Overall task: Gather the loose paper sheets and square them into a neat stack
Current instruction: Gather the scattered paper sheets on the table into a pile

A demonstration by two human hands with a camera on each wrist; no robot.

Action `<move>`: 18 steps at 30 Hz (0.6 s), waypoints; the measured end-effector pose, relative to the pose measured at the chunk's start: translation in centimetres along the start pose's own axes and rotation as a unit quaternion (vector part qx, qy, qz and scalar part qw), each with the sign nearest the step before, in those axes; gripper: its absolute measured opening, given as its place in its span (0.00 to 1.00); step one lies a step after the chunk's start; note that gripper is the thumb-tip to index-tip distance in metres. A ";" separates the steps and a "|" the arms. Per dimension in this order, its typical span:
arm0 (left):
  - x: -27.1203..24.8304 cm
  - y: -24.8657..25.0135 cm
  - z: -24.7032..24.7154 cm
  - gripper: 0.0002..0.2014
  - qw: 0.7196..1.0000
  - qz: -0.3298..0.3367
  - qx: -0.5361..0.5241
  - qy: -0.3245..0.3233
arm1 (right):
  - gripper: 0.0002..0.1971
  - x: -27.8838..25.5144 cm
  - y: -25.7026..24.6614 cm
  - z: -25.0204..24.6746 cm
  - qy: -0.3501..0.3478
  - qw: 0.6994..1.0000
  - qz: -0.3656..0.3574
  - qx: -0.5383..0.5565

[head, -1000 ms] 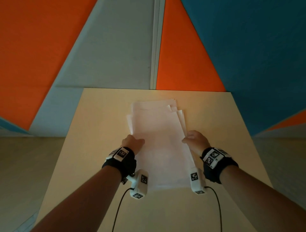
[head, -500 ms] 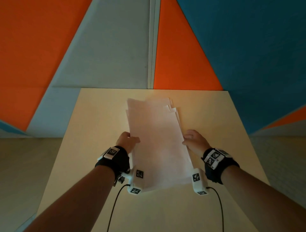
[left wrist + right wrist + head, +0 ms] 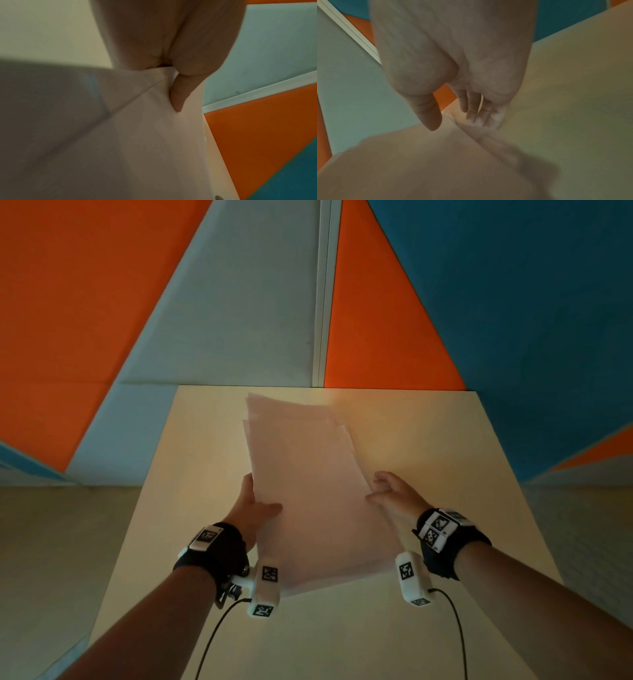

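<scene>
A stack of several white paper sheets (image 3: 308,491) is raised off the beige table (image 3: 428,446), its far corners uneven and fanned. My left hand (image 3: 255,501) grips the stack's left edge, thumb (image 3: 178,94) on top of the paper (image 3: 137,135) and the other fingers hidden beneath. My right hand (image 3: 390,494) is at the right edge. Its fingers (image 3: 472,108) lie straight along the edge of the paper (image 3: 419,155), and its thumb (image 3: 428,112) hovers just over the top sheet.
The table is bare around the stack, with its far edge against a wall of orange, pale grey and blue panels (image 3: 239,302). Cables (image 3: 212,645) trail from the wrist cameras over the table's near part.
The stack has risen from lying flat on the table and its far end has swung left. Both hands moved up with it, and the right hand's fingers have straightened.
</scene>
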State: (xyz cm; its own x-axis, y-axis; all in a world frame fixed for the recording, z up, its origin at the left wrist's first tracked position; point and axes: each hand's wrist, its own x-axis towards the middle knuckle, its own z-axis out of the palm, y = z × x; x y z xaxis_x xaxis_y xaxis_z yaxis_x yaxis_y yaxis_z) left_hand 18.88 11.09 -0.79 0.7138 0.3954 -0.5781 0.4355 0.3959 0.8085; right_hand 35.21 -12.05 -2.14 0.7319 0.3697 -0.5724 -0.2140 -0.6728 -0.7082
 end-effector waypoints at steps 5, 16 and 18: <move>-0.9 -0.3 0.0 0.31 1.000 -0.006 -0.015 -0.023 | 0.36 -0.8 0.1 0.0 -0.028 0.999 0.012 0.011; -0.5 -1.5 2.1 0.24 0.993 -0.030 0.111 -0.019 | 0.09 -3.1 2.2 -1.0 -0.056 0.982 -0.024 -0.179; -0.7 -1.3 2.3 0.26 0.991 -0.017 0.130 -0.032 | 0.10 -3.0 2.6 -1.2 -0.060 0.985 -0.027 -0.156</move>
State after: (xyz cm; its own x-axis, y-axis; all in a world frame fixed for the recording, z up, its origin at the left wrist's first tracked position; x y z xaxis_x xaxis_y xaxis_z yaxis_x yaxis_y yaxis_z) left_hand 19.08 8.41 -1.20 0.7260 0.3296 -0.6036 0.5800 0.1782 0.7949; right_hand 33.25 -15.72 -1.75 0.6507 0.4712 -0.5954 0.0471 -0.8077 -0.5877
